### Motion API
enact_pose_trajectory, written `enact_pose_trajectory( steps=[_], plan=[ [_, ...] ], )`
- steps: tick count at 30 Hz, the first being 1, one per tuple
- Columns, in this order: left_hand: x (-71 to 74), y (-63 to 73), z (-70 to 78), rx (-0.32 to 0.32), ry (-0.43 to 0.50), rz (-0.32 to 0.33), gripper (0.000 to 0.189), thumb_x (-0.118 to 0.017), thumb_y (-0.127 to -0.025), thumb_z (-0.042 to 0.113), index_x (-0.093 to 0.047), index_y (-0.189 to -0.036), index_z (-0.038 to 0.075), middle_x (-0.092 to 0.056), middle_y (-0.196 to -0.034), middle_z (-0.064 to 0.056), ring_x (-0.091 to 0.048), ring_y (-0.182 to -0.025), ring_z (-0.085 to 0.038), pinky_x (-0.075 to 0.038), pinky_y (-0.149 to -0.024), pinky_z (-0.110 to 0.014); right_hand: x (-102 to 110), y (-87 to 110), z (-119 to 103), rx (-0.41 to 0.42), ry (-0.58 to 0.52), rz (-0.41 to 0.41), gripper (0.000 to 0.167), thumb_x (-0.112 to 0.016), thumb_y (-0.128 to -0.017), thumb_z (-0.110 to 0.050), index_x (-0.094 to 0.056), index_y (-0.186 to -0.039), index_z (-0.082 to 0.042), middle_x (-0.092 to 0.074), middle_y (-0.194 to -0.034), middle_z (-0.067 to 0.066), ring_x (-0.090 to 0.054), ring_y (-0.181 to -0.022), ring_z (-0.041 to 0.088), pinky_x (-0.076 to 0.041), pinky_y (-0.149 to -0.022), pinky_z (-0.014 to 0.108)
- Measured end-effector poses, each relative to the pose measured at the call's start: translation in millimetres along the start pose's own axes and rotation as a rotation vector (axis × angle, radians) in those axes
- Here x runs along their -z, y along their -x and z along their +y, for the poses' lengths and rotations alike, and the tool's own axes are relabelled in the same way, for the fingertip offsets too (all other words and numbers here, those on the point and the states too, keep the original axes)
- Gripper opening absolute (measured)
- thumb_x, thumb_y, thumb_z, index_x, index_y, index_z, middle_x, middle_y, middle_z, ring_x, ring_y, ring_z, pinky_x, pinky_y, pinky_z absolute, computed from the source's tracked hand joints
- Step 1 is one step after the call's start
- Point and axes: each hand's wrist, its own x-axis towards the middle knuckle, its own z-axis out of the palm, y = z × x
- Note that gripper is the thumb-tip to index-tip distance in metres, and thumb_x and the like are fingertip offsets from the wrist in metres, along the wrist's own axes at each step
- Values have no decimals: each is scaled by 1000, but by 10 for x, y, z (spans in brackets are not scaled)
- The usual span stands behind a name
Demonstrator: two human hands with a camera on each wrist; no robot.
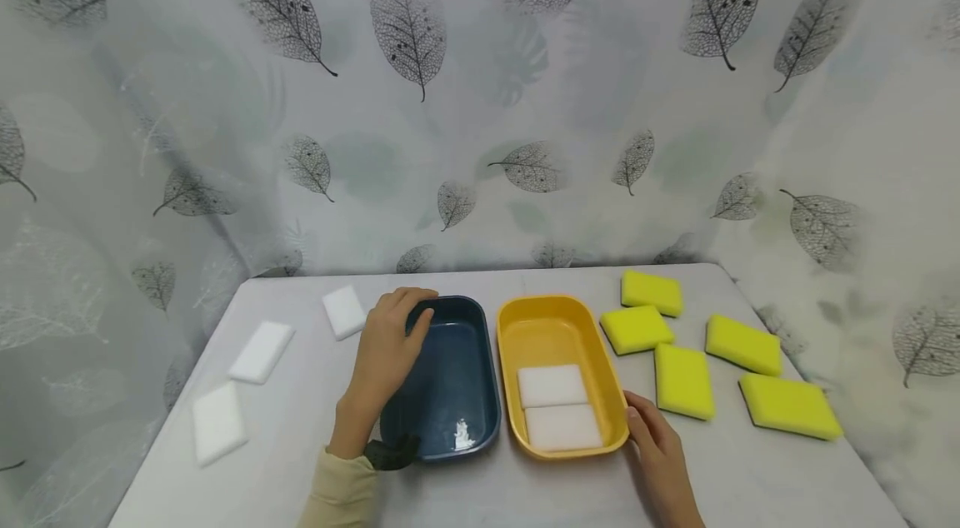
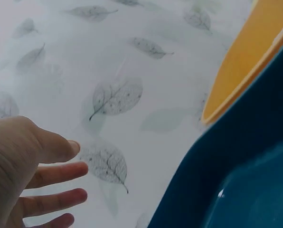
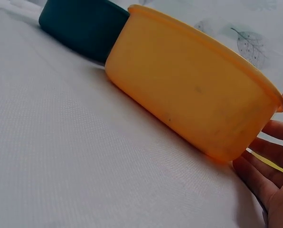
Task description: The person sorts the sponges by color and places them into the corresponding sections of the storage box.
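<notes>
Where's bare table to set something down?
Bare table: left, between the white blocks and left sleeve; front, between that sleeve and the right hand, before the blue tray and yellow tray. Crowded: right, where five yellow blocks lie clustered.

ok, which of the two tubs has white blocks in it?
The yellow tub, the one at the right hand: two white blocks lie in its near half, while none show in the dark blue tub.

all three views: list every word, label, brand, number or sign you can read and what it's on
None: no readable text in any view.
Blue tray, yellow tray, white blocks, yellow blocks: no visible lettering.
Backdrop: leaf prints, no readable writing.
Dark wrist item: too blurred to tell.
</notes>
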Motion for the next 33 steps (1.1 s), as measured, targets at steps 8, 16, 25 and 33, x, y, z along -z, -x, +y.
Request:
enact_pose_trajectory(
  steps=[8, 16, 25, 33],
  plan=[
    [78, -10, -355, 139, 69, 69, 30, -68, -101, 14, -69, -131, 13, -70, -128, -8, -63, -115, -31, -52, -96, -50, -9, -2, -26, 9, -7, -6, 59, -41, -111, -51, -52, -149, -7, -57, -151, 17, -57, -107, -14, -52, -89, 12],
    [36, 28, -761, 242, 82, 181, 33, -71, -98, 10, -68, -131, 8, -66, -133, -16, -57, -122, -37, -45, -102, -55, -20, 0, -6, 10, -14, 7, 58, -42, -111, -50, -53, -148, -8, -58, -149, 16, -59, -106, -12, -53, -88, 13],
    [-3, 65, -1096, 318, 108, 213, 43, -72, -95, 8, -62, -136, 1, -56, -145, -27, -47, -137, -48, -35, -112, -63, -7, -16, 18, -10, -22, 2, 60, -41, -110, -53, -52, -149, -9, -56, -151, 16, -57, -107, -13, -52, -89, 12],
    [34, 143, -1338, 474, 205, 173, 56, -71, -97, 11, -51, -148, 2, -45, -155, -30, -40, -145, -50, -32, -116, -71, -10, -19, 57, -13, -34, 1, 60, -42, -109, -53, -54, -148, -9, -58, -150, 16, -60, -107, -9, -53, -88, 14]
  ],
)
